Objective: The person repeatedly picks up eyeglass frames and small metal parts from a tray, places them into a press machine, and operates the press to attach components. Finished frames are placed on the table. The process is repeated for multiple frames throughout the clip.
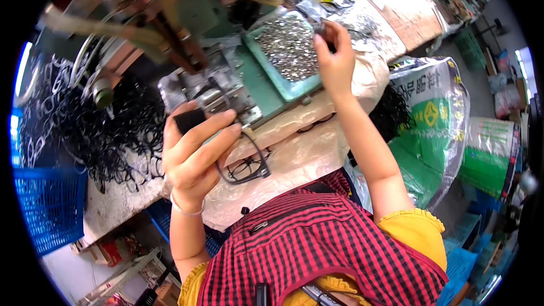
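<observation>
Left hand [195, 156] clamps a black eyeglass frame [245, 165] by its front, beside the green press machine [226, 79]; light, thin, probably easily bent. Right hand [335, 56] pinches something small over the tray of metal parts [289, 51].

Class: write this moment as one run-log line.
left hand: holds glasses frame | right hand: pinching small part over tray of metal pieces

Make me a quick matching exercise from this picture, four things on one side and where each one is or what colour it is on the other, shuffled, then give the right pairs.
Things:
1. black eyeglass frame
2. tray of small metal parts
3. plastic crate
4. pile of black frames

Descriptions:
A. blue, at far left
B. under the right hand
C. held in the left hand
D. heaped on the bench at left

Pairs: 1-C, 2-B, 3-A, 4-D
</observation>
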### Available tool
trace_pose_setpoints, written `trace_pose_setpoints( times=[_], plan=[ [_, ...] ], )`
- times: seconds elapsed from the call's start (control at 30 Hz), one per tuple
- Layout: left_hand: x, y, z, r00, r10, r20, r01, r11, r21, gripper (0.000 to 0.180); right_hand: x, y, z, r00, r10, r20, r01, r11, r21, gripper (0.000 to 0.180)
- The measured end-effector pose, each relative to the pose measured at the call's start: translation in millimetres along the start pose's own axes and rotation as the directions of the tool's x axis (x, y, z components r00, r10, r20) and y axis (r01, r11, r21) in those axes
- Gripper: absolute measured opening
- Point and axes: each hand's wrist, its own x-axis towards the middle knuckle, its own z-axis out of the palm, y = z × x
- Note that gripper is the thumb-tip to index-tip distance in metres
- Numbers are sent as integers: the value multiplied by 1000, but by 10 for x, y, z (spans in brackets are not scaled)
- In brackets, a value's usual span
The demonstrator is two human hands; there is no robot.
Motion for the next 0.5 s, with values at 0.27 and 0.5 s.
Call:
trace_pose_setpoints(
  times=[0.27,0.5],
  plan=[
    [-75,38,79,998,-46,-32,47,998,43,15,-1318,-193,-232,904,-212,371,405,701,-587,14],
    [-243,125,94,995,-101,0,100,989,109,24,-1369,-72,-25,933,-120,338,336,623,-707,11]
  ],
)
